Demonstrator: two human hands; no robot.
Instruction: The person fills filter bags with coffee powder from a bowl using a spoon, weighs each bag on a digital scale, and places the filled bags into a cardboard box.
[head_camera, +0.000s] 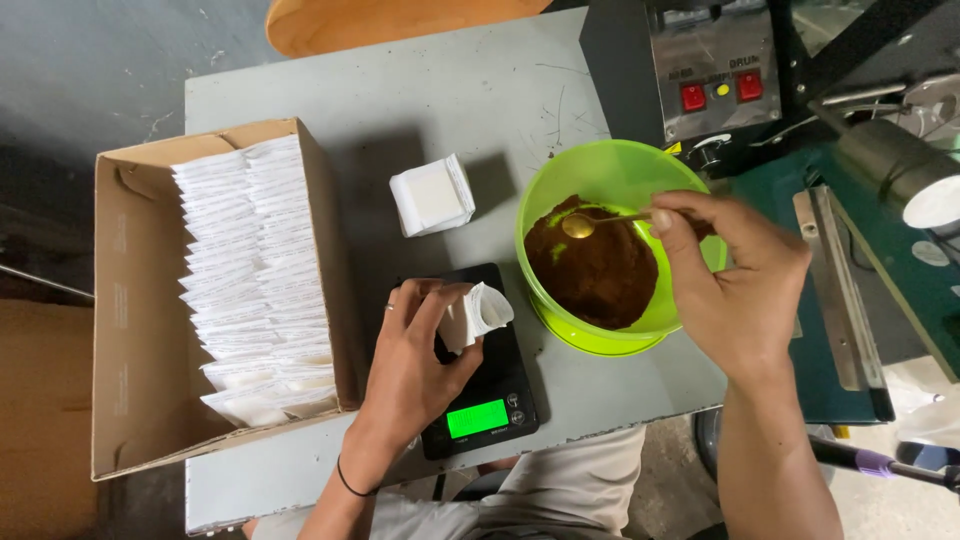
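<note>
- Holding a small white sachet (478, 312) in my left hand (415, 365), I keep it pinched between thumb and fingers with its open mouth tipped up and toward the bowl, which I judge is so it can take powder without my shifting it.
- The sachet sits right over the black scale (480, 385), whose green display faces me; held there, I'd say, so that setting it down is a short drop.
- My right hand (735, 285) is closed around the handle of a gold spoon (590, 222), fingers curled and thumb on top.
- The spoon's cup lies low over the brown powder (595, 270) in the green bowl (610, 165), near the far side of the heap; I cannot tell whether it is loaded.
- The bowl stands just beside the scale on its right, so spoon and sachet are near each other, the sachet to the left of the spoon and nearer to me, not touching.
- A cardboard box (125, 300) at my left holds rows of white sachets standing on edge, within the left hand's reach.
- A small stack (432, 195) of flat sachets lies on the grey table (450, 80) beyond the scale, apart from both hands.
- A metal machine (715, 65) with red buttons stands beyond the bowl, on my right.
</note>
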